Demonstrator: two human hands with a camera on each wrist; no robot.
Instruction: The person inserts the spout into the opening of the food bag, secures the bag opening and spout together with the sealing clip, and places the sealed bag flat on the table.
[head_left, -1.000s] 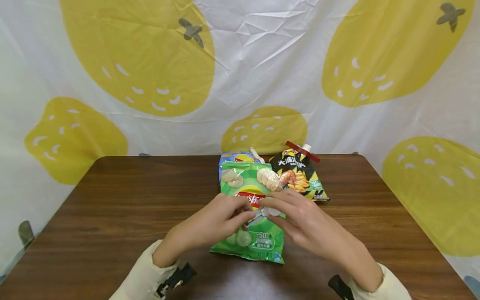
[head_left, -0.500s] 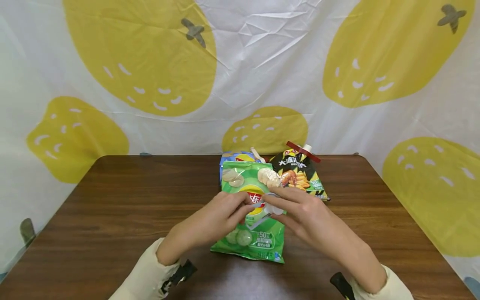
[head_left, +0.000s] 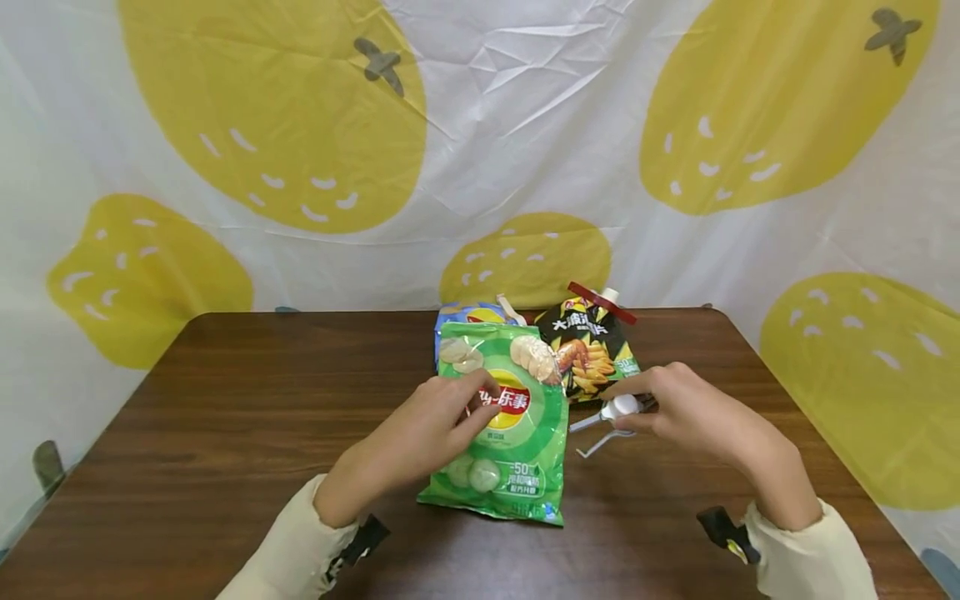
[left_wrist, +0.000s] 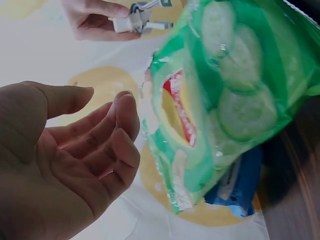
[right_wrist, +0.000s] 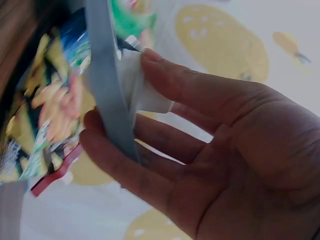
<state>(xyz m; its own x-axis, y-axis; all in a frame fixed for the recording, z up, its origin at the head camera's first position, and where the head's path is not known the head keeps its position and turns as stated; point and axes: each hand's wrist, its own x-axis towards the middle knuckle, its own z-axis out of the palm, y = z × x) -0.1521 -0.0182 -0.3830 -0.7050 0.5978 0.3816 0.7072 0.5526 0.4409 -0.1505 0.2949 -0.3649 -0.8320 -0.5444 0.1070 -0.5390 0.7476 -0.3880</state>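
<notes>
A green bag of potato chips (head_left: 528,442) stands tilted back on the brown table. My left hand (head_left: 420,429) is in front of its left side; in the left wrist view its loosely bent fingers (left_wrist: 125,115) hold nothing. To the right of the bag, my right hand (head_left: 701,421) pinches a grey bag-sealing clip with a white spout cap (head_left: 621,407). The clip's two arms are spread apart and point left. In the right wrist view thumb and fingers are at the white cap, and one grey arm (right_wrist: 107,75) crosses in front of the fingers.
Behind the green bag stand a black chip bag (head_left: 581,329) and a blue chip bag (head_left: 448,321), the blue one mostly hidden. A red sealing clip (head_left: 600,302) with a white cap closes the black bag's top. A lemon-print cloth (head_left: 337,275) hangs behind the table (head_left: 262,400).
My right hand has moved right with the grey clip, away from the front of the green bag. The left hand has let go of the clip and stays about where it was.
</notes>
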